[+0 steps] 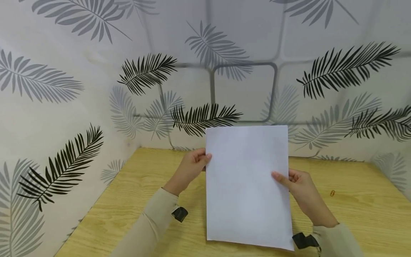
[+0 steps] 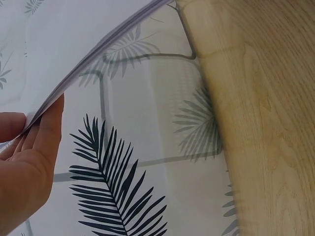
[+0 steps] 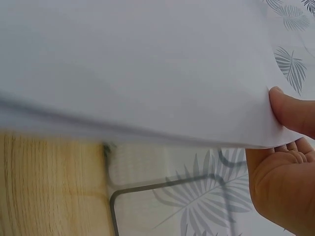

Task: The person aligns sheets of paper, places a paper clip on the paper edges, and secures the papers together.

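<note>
A thin stack of white paper (image 1: pixel 247 189) stands upright over the table, its blank face toward the head camera. My left hand (image 1: pixel 192 167) pinches its left edge near the top, thumb in front and fingers behind. Lower on the opposite edge, my right hand (image 1: pixel 300 187) grips it the same way, with the thumb lying further over the front. In the left wrist view, the layered edge of the paper (image 2: pixel 93 54) runs between thumb and fingers. The right wrist view has the paper (image 3: pixel 147 73) bending slightly where the right thumb presses.
An orange paper clip (image 1: pixel 332 193) lies on the wooden table (image 1: pixel 154 171), right of the right hand. Behind and to the left rise walls covered in leaf-patterned sheeting (image 1: pixel 179 85). A black strap (image 1: pixel 179 214) sits at the left sleeve, another strap (image 1: pixel 304 241) at the right.
</note>
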Motion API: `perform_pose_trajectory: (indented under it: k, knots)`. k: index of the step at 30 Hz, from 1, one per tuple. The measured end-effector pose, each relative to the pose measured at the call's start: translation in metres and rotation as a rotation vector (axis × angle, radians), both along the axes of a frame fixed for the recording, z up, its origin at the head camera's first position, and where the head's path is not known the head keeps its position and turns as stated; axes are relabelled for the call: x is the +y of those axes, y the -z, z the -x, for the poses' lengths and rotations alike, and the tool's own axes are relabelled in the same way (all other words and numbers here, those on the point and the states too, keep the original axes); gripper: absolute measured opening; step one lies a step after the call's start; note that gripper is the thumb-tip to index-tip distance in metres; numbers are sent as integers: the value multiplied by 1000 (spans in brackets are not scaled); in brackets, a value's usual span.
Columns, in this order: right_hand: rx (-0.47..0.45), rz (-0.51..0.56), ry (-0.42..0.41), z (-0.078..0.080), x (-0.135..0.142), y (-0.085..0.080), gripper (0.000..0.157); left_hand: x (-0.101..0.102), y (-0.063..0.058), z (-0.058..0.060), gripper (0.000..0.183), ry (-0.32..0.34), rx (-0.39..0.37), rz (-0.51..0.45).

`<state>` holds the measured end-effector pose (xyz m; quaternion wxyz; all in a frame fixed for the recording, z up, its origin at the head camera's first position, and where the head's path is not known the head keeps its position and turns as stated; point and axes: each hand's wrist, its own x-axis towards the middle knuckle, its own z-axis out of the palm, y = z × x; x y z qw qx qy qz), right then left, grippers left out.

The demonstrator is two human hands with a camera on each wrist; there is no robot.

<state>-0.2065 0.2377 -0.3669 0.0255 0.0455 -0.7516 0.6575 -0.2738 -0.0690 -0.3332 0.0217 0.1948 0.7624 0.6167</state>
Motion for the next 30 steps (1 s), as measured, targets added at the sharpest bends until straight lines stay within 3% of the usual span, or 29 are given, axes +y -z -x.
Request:
perform_pose_trajectory:
  k: [16,30]
  knots:
    - [-3,1,-21,0,3,4,48,4,-2,-2,18,-60,-24,-67]
    - [-65,-23,-12,3,9,8,50,8,4,-5,23,-50,-17,-74]
